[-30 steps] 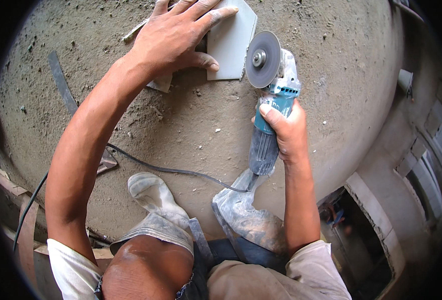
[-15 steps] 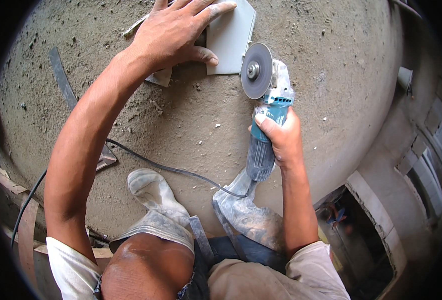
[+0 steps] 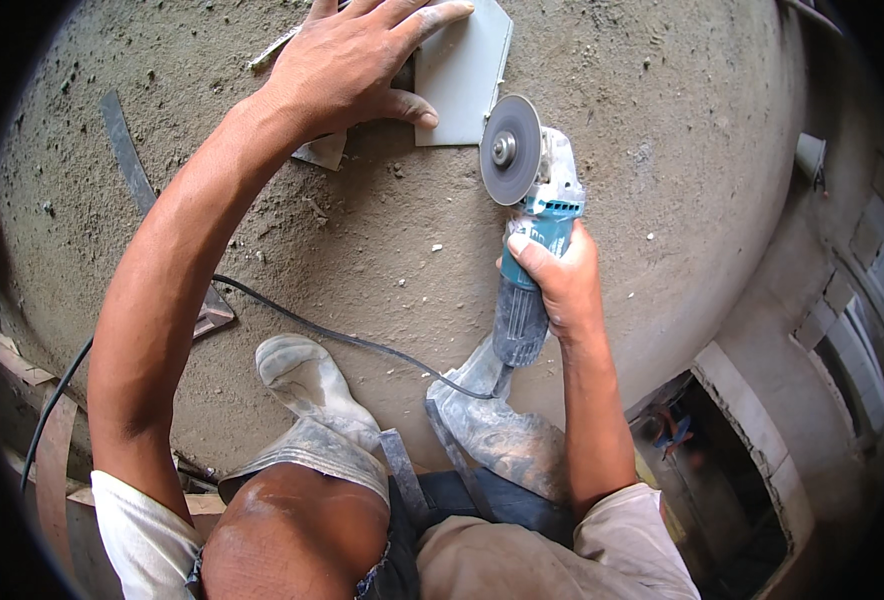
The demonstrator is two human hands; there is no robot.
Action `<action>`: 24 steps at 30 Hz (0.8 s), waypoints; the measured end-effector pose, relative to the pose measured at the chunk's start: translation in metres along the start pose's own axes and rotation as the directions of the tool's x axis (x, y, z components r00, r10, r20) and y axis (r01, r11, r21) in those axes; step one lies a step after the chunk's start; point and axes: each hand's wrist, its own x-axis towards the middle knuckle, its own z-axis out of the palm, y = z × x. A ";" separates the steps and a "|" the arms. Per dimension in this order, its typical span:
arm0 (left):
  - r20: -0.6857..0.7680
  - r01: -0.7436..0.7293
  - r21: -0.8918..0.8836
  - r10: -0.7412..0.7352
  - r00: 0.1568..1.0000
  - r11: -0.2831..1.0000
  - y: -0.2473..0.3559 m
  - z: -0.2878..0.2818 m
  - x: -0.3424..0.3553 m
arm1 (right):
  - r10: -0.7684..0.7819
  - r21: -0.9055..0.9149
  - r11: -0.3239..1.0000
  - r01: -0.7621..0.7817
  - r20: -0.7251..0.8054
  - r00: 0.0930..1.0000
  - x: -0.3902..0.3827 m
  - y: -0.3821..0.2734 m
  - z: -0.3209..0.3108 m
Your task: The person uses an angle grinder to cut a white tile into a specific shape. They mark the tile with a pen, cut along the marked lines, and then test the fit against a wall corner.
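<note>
My right hand (image 3: 559, 275) is wrapped round the body of a teal and black angle grinder (image 3: 534, 250), its thumb lying on top. The grinder's grey cutting disc (image 3: 522, 160) stands just off the lower right edge of a white tile (image 3: 459, 85). Spread over the tile's left side, my left hand (image 3: 362, 65) presses down with fingers apart; some fingertips run out of the picture's top. Beside its wrist lies a broken tile piece (image 3: 324, 150). A black power cord (image 3: 342, 335) runs from the grinder's rear end away to the left.
Rough, gritty cement floor (image 3: 382, 240) surrounds the tile. A flat metal strip (image 3: 127, 150) and a trowel-like tool (image 3: 214, 312) lie left, partly behind my arm. My dusty boots (image 3: 307, 375) are close below the grinder. At lower right is a dark opening (image 3: 712, 470) with a person below.
The grinder and my right hand have drawn back slightly toward me, so the disc sits lower beside the tile. My left hand has stayed on the tile.
</note>
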 end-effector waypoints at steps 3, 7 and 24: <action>-0.100 -0.032 0.059 0.038 0.994 0.998 -0.006 0.015 0.003 | 0.000 -0.007 1.000 0.000 0.001 1.000 -0.001 0.000 0.000; 0.000 -0.003 0.001 0.003 1.000 1.000 0.001 -0.001 0.001 | -0.008 0.008 1.000 0.008 0.002 1.000 -0.001 -0.001 0.000; 0.025 0.005 -0.004 -0.005 1.000 1.000 0.002 -0.004 0.001 | 0.027 0.001 1.000 -0.027 0.005 1.000 -0.005 0.002 -0.001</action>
